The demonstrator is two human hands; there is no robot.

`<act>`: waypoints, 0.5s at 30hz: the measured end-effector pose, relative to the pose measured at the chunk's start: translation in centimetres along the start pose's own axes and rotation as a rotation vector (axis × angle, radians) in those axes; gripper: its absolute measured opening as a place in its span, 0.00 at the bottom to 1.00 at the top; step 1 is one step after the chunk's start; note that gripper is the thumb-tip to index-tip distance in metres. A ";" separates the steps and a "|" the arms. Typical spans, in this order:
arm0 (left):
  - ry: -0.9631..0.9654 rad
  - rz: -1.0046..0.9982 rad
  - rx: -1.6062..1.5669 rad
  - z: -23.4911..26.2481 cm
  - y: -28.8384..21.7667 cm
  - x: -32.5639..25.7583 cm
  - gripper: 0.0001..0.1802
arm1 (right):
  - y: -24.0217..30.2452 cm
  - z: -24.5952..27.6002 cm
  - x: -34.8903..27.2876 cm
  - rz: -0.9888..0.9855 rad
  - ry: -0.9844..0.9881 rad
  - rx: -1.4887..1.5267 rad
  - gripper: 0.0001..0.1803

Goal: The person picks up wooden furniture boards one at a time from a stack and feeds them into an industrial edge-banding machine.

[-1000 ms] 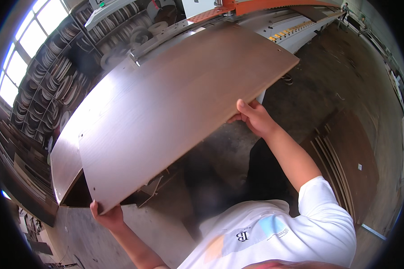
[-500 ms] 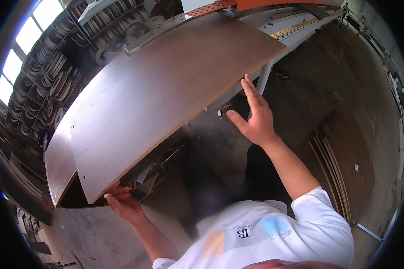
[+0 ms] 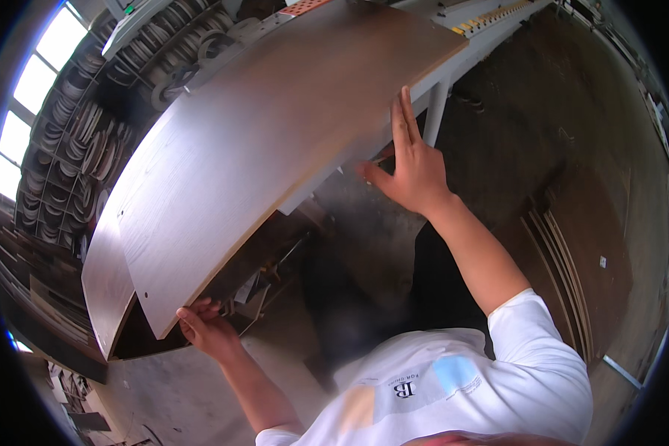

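A large flat wood-grain panel (image 3: pixel 275 126) lies slanting across the machine in front of me, its pale narrow edge facing me. My left hand (image 3: pixel 212 331) is closed on this edge close to the near left corner, thumb at the edge and curled fingers partly hidden below. Farther along the same edge is my right hand (image 3: pixel 418 171), open, fingers stretched out and thumb spread. Its fingertips are at or just beside the edge; whether they touch cannot be made out. A second panel (image 3: pixel 108 279) shows under the left end.
Behind the panel, a rack (image 3: pixel 82 141) holds many rolls of edge strip. A row of yellow rollers (image 3: pixel 490 21) runs along the machine at the far right. Brown boards (image 3: pixel 580 253) stand stacked at my right. More boards (image 3: pixel 41 297) lie at the far left.
My right hand has shifted a little up and left beside the edge, its fingers closer together. My left hand has moved up slightly against the panel. The whole view has tilted a little.
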State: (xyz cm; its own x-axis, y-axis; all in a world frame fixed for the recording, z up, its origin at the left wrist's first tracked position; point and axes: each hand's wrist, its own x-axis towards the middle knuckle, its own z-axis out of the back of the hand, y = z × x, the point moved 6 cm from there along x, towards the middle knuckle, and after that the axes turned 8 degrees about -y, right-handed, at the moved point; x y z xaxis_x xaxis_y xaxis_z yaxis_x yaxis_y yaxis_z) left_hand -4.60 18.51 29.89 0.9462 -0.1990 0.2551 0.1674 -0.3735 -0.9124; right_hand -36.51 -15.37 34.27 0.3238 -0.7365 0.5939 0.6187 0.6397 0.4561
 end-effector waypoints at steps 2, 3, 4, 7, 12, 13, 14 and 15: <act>0.015 -0.005 0.018 -1.1 -0.2 -0.2 0.25 | -0.9 0.9 0.4 -0.020 -0.005 -0.025 0.62; 0.007 -0.002 0.035 -1.6 -0.2 -0.4 0.26 | -1.6 1.1 0.5 -0.011 -0.042 -0.064 0.62; 0.003 0.001 0.051 -2.0 -0.1 -0.6 0.27 | -2.0 1.2 0.9 -0.027 -0.012 -0.048 0.63; 0.033 0.016 0.145 -2.7 -0.7 -1.3 0.29 | -2.7 2.1 1.8 -0.080 0.058 -0.031 0.63; 0.159 0.005 0.154 -5.7 -2.9 -1.9 0.29 | -3.3 5.9 3.2 -0.119 0.006 0.103 0.59; 0.176 0.027 0.133 -6.3 -3.3 -2.0 0.29 | -3.9 6.6 3.0 -0.147 -0.022 0.145 0.54; 0.181 0.050 0.116 -6.7 -3.5 -2.2 0.29 | -4.0 7.2 2.2 -0.150 -0.046 0.149 0.53; 0.185 0.073 0.100 -7.1 -3.7 -2.5 0.29 | -3.9 7.9 1.3 -0.153 -0.069 0.154 0.51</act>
State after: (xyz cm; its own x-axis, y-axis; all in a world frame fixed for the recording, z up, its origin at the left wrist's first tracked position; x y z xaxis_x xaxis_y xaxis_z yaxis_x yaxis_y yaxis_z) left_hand -9.51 14.00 34.91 0.8917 -0.3882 0.2327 0.1355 -0.2618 -0.9556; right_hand -44.14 -17.09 38.44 0.1814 -0.8142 0.5515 0.5383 0.5515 0.6372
